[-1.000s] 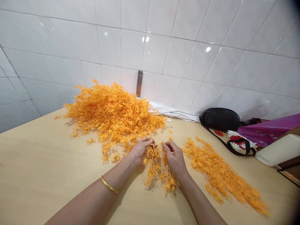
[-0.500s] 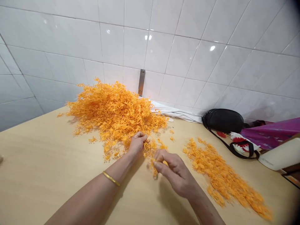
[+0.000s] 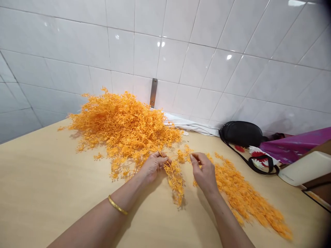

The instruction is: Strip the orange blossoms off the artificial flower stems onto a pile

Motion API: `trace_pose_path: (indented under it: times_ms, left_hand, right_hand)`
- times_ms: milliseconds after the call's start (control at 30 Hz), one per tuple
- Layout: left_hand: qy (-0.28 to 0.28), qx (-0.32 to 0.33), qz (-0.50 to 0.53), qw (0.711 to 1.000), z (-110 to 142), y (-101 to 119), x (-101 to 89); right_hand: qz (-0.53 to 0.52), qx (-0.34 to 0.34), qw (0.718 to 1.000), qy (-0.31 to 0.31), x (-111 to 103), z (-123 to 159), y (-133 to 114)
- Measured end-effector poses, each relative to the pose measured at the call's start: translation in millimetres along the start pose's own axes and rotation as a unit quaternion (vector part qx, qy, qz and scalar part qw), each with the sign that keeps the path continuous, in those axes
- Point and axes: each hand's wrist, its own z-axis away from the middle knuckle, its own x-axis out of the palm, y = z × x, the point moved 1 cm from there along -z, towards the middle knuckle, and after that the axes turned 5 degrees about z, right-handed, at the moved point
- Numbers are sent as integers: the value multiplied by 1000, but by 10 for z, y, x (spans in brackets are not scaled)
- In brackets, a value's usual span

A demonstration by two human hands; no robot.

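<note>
A stem of orange artificial flowers (image 3: pixel 176 182) hangs from my left hand (image 3: pixel 153 166), which is closed in a pinch round its upper end; the sprig droops toward the table's front. To the right of it, my right hand (image 3: pixel 205 172) is closed with thumb and fingertips together. Orange bits (image 3: pixel 184 155) show at its fingertips and beneath the palm, so it seems to grip another orange sprig, partly hidden. Behind my left hand lies a large tangled heap of orange artificial flowers (image 3: pixel 124 127). A long, flatter row of orange sprigs (image 3: pixel 248 189) lies right of my right hand.
A black bag (image 3: pixel 241 133) with a strap stands at the back right, by red and white artificial flowers (image 3: pixel 260 158). Farther right are a purple sheet (image 3: pixel 292 146) and a cream-coloured container (image 3: pixel 305 168). White cloth (image 3: pixel 191 124) lies along the tiled wall (image 3: pixel 170 58).
My hands have moved apart: the right has shifted right and up, away from the stem. The sprig in my left hand now hangs down in full view. The camera has turned slightly.
</note>
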Motion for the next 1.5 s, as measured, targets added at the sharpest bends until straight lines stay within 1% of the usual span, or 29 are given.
trace_pose_path:
  times_ms: [33,100,167,233,300,400,433,467,533,600,700,800,867,933,1000,1067,1167,1333,1500]
  left_hand:
    - [-1,1,4,1000,-2,1,-3]
    - [-1,7,11,1000,-5,3,-4]
    - [5,12,17,1000,-7,4,-5]
    - [6,16,26,1000,-9,4,-7]
    - [-4,19,39,999,-6,7,-4]
    - [-21,9,60,998,4,9,14]
    - [-20,3,65,998,8,8,20]
    - [-14,1,67,998,10,7,26]
    - [4,-1,59,998,13,1,32]
    - [20,-21,27,999,15,-10,36]
    - [29,-72,-37,996,23,-22,42]
    - [27,-88,-53,994,35,-16,44]
    - [18,-75,-46,996,39,-8,40]
    - [5,-55,-40,998,40,-1,33]
    - [-5,-47,-34,998,40,0,27]
    - [-2,-44,-25,999,40,-1,25]
    - [10,-41,-12,999,36,1,22]
    - [14,-42,18,999,16,2,-9]
    - [9,-41,45,998,12,8,-32]
  right_hand:
    - [-21,-17,999,-22,23,20,-73]
    - [-47,-28,996,-71,64,54,-168]
    - [-66,-14,991,-116,99,80,-201]
    - [-88,13,986,-143,130,101,-205]
    - [-123,33,977,-172,157,119,-214]
    - [-165,41,962,-213,187,142,-241]
    - [-162,41,964,-208,192,146,-247]
    - [-149,38,970,-190,195,148,-250]
    - [-106,24,986,-130,194,150,-248]
    - [-78,1,994,-83,193,151,-245]
    - [-79,-22,995,-65,194,153,-238]
    - [-66,-24,995,-71,201,151,-202]
    - [-51,-9,995,-81,213,147,-160]
    - [-60,9,994,-92,226,140,-123]
    - [-96,24,989,-114,238,131,-111]
    - [-135,31,979,-148,257,126,-121]
    - [-150,31,970,-191,309,136,-125]
    - [-129,43,970,-200,401,172,-44]
    - [-157,25,963,-219,371,178,-87]
